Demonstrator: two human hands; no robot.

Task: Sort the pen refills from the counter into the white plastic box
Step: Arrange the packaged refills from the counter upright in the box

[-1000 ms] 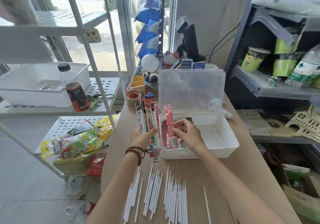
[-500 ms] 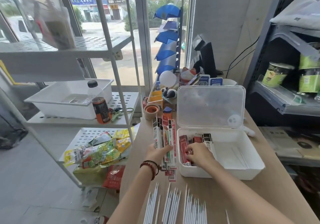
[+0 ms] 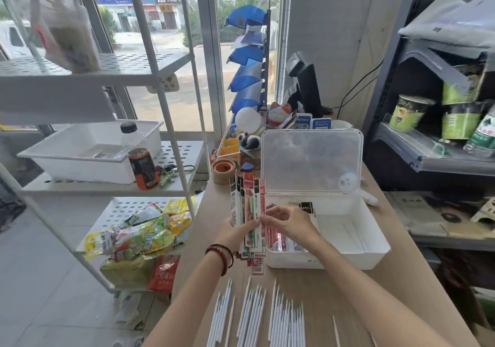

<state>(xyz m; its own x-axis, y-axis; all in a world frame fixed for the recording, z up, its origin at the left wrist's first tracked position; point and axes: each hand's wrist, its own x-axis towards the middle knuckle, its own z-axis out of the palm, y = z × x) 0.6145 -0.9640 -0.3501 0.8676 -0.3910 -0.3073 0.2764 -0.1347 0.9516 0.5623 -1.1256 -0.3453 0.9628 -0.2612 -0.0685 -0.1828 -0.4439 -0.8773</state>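
Both forearms reach up from the bottom of the frame and meet at the centre, just left of the box (image 3: pixel 348 258). The left hand (image 3: pixel 234 232), with dark and red bracelets (image 3: pixel 222 255) on its wrist, grips a fan of refill packs (image 3: pixel 247 207) upright by their lower half, thumb across the front. The right hand (image 3: pixel 290 223) arches over the box's left end, its fingers (image 3: pixel 270 219) curled and pinching the fan's right edge.

The fan holds about five or six packs; they overlap too much for an exact count. More packs (image 3: pixel 281 240) lie in the left end of the one white box, whose clear lid (image 3: pixel 310 159) stands open behind it; a few thin white sticks lie in its right half.

Loose white refills (image 3: pixel 284 317) lie on the table (image 3: pixel 401 279) at bottom centre in three clusters, with a single one (image 3: pixel 336 330) off to their right. Each cluster is too tightly packed to count.
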